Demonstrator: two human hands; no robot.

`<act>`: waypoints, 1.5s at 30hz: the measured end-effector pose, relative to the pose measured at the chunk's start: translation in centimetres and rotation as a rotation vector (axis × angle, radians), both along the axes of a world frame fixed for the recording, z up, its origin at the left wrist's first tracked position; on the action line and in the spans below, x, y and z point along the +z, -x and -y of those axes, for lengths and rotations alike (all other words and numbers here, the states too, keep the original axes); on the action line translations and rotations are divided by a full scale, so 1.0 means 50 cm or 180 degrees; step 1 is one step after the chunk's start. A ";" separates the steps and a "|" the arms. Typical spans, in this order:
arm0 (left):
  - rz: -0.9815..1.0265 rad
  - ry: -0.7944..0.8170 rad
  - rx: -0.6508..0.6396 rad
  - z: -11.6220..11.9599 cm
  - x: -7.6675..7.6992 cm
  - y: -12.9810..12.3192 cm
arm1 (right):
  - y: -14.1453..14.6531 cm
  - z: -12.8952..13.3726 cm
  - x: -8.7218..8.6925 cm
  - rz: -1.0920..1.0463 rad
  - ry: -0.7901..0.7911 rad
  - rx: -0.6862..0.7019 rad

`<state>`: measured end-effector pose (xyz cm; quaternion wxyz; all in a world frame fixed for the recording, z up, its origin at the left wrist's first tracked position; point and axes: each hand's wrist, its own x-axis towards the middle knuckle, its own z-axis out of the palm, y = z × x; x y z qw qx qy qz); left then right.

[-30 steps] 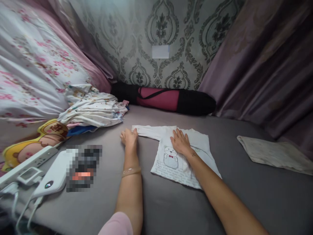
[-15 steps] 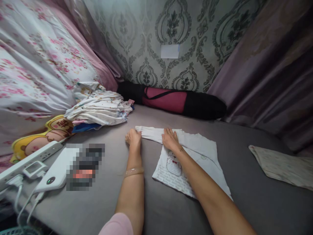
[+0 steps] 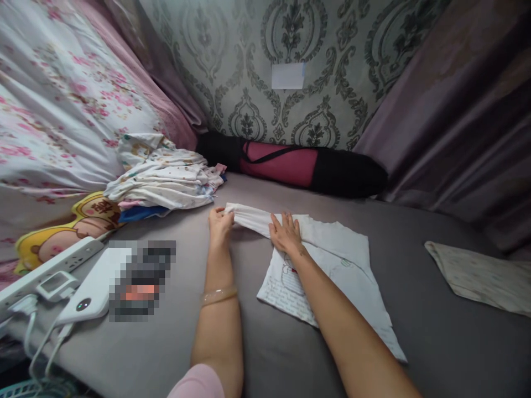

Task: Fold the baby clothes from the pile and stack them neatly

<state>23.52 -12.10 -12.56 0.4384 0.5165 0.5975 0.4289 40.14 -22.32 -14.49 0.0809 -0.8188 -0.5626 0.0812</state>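
Observation:
A white shirt (image 3: 344, 265) with printed lettering and a cartoon figure lies partly folded on the grey sheet. Its sleeve stretches out to the left, where my left hand (image 3: 220, 222) pinches the cuff end and holds it slightly raised. My right hand (image 3: 287, 235) rests flat on the shirt at the base of that sleeve, fingers spread. Part of the cartoon print is hidden under my right wrist and forearm.
A pile of clothes (image 3: 166, 179) sits at the back left, near a yellow cartoon pillow (image 3: 83, 224). A power strip (image 3: 50, 276) and white power bank (image 3: 89, 293) lie at left. Along the wall rests a long black and red bag (image 3: 286, 166). Folded cloth (image 3: 477, 273) lies at right.
My left hand has lifted the sleeve end a little and moved slightly left and away from me. My right hand stays on the shirt, shifted slightly left.

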 end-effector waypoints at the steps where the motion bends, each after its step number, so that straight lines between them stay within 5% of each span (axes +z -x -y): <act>1: 0.0550 0.0253 -0.0071 0.001 0.008 0.000 | -0.001 -0.002 0.001 -0.0023 0.0042 0.0004; 6: 0.2287 0.0940 -0.0537 0.017 0.045 -0.011 | -0.004 -0.013 0.006 -0.0178 0.0345 0.0025; 11: 0.2441 0.0688 -0.0980 0.051 0.077 -0.057 | -0.017 -0.013 0.007 -0.0496 0.0252 0.0075; 14: 0.2523 0.0442 -0.1178 0.085 0.095 -0.108 | -0.049 0.000 0.019 -0.0925 -0.0275 0.0097; 18: 0.2516 0.0216 -0.1552 0.138 0.101 -0.184 | -0.107 0.052 0.066 -0.2039 -0.1173 -0.0345; 23: 0.2350 0.0046 -0.1833 0.178 0.086 -0.233 | -0.165 0.141 0.125 -0.3189 -0.1316 -0.0685; 27: 0.2312 -0.0010 -0.1771 0.176 0.080 -0.236 | -0.176 0.169 0.106 -0.2962 -0.1305 -0.1048; 31: 0.2214 -0.0249 -0.1924 0.194 0.078 -0.249 | -0.168 0.167 0.077 -0.3918 -0.1246 -0.1111; 37: 0.1256 -0.0598 -0.3254 0.226 0.063 -0.259 | -0.198 0.195 0.078 -0.5574 -0.1693 -0.1750; 42: 0.0281 -0.0957 -0.2104 0.147 0.028 -0.217 | -0.221 0.214 0.065 -0.5406 -0.1797 -0.2213; 45: -0.0293 -0.1225 -0.2036 0.127 0.003 -0.210 | -0.223 0.216 0.073 -0.4937 -0.1702 -0.2016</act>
